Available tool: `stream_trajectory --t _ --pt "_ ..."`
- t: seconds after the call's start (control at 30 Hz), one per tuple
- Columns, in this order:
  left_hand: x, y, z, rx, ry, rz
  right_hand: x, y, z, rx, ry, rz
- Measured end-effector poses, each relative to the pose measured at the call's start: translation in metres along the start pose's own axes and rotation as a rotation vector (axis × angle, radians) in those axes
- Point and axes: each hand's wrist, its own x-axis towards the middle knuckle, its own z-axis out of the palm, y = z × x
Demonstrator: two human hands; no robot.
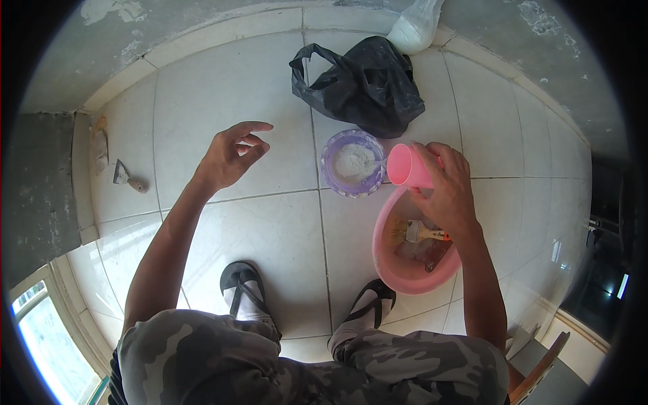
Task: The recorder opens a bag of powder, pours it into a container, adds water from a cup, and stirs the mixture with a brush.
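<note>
My right hand (445, 182) is wrapped round a pink plastic cup (402, 166), which is tipped on its side with its mouth toward the left. Just left of the cup stands a purple bowl (329, 177) with a heap of white powder (354, 162) in it. A pale handle sticks out of the powder toward the cup. Below the cup is a pink basin (388, 266) of murky water, where a paintbrush (422, 232) and another tool, partly hidden by my arm, lie. My left hand (233, 154) hovers empty to the left of the bowl, its fingers loosely apart.
A black plastic bag (368, 88) lies on the tiles beyond the bowl. Against the far wall leans a clear bag of white powder (413, 30). A putty knife (128, 177) rests at the left, near the wall. My sandalled feet (244, 283) are on the floor.
</note>
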Motion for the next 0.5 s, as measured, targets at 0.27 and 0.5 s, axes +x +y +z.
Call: stream_trajectory --t 0.27,0.5 --pt "0.0 0.002 0.001 -0.017 0.0 -0.006 -0.003 0.0 -0.001 0.026 0.05 -0.005" --pt "-0.007 -0.004 -0.006 -0.06 0.002 -0.006 -0.013 -0.014 -0.001 0.591 0.175 0.223"
